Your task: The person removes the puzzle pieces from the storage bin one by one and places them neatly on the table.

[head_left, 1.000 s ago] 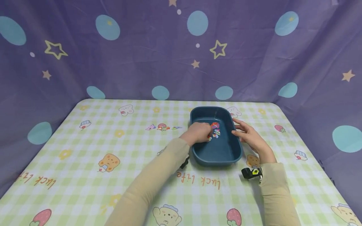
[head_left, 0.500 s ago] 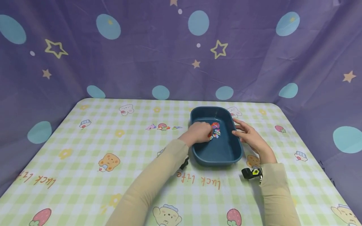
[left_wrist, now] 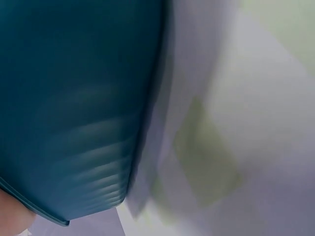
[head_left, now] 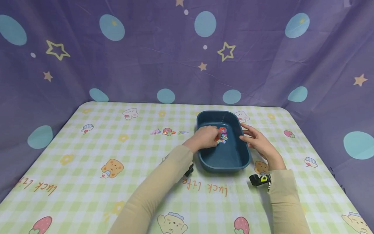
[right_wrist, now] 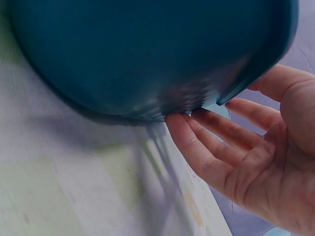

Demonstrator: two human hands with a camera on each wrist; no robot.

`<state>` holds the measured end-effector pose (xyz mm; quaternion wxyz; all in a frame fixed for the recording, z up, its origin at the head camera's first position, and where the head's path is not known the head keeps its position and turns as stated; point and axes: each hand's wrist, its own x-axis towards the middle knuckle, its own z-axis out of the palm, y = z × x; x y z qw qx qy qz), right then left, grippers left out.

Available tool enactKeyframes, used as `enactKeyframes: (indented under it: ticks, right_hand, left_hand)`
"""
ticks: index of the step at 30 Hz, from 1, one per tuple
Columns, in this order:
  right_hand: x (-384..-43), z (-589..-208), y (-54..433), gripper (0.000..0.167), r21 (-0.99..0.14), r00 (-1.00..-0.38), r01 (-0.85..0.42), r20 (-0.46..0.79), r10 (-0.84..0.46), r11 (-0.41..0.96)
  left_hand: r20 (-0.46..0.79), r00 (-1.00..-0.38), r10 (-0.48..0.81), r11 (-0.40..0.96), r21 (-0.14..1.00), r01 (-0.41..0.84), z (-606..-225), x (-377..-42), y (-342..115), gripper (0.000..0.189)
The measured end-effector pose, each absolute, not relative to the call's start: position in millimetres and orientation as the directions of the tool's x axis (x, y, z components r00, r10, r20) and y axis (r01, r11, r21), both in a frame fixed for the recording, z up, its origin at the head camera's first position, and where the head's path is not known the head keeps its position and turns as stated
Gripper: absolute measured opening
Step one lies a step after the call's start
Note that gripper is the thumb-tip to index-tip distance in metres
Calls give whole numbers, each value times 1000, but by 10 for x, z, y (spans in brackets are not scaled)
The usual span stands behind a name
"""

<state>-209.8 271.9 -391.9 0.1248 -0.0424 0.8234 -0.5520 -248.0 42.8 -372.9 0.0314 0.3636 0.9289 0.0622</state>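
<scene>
A dark teal plastic basin (head_left: 225, 157) stands right of the middle of the table. My left hand (head_left: 205, 136) reaches over its left wall, fingers bent down at small colourful flat pieces (head_left: 223, 138) on its floor. The fingertips are hidden, so I cannot tell whether they pinch a piece. In the left wrist view the basin's outer wall (left_wrist: 74, 98) covers most of the hand. My right hand (head_left: 258, 139) holds the basin's right wall, thumb over the rim. Its fingers (right_wrist: 211, 169) touch the outer wall in the right wrist view.
Three small colourful pieces (head_left: 168, 132) lie in a row on the checked tablecloth (head_left: 137, 152), left of the basin. The cloth has printed cartoon figures and lettering. A purple curtain (head_left: 152, 58) hangs behind the table and along both sides.
My left hand's fingers shift slightly among the colourful pieces in the basin, and a few pieces there move a little. The right hand and the basin stay in place.
</scene>
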Motion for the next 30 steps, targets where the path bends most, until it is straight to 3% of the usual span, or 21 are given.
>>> enactKeyframes:
  ticks: [16, 30]
  right_hand:
    - [-2095, -3934, 2701, 62, -923, -964, 63, -155, -218, 379]
    - [-2103, -3930, 2718, 64, -920, -965, 66, -157, -209, 385]
  left_hand:
    - [89, -751, 654, 671, 390, 630, -3685, -2532, 309, 26]
    - [76, -778, 624, 654, 494, 573, -3504, -2542, 35, 24]
